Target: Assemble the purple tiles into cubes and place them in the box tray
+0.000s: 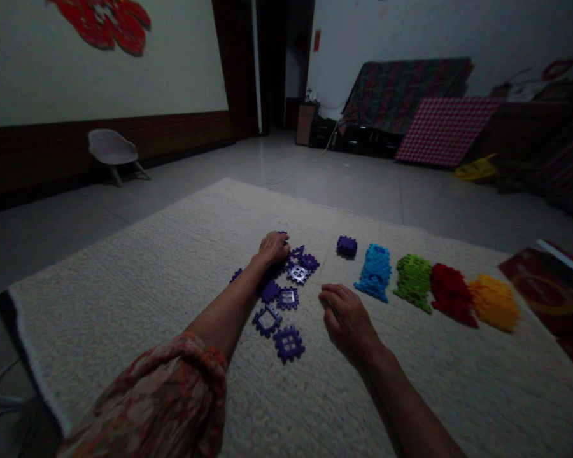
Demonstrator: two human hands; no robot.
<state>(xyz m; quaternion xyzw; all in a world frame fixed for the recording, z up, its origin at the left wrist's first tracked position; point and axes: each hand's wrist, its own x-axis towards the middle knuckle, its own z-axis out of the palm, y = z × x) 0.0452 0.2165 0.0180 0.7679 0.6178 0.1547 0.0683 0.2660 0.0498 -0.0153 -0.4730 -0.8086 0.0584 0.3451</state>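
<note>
My left hand reaches over a loose cluster of purple interlocking tiles, fingers curled round a purple tile that shows only at its edge. Nearer to me lie a purple window tile, a square frame tile and another window tile, with toothed edges. Part of the cluster is hidden behind my left wrist. My right hand rests on the mat to the right of these tiles, its fingers loosely bent and a gap showing above the thumb; I see nothing in it. Beyond it stands a small purple stack.
Blue, green, red and yellow tile piles line the right side of the cream mat. A dark red box lies at the right edge. A small chair stands on the floor beyond.
</note>
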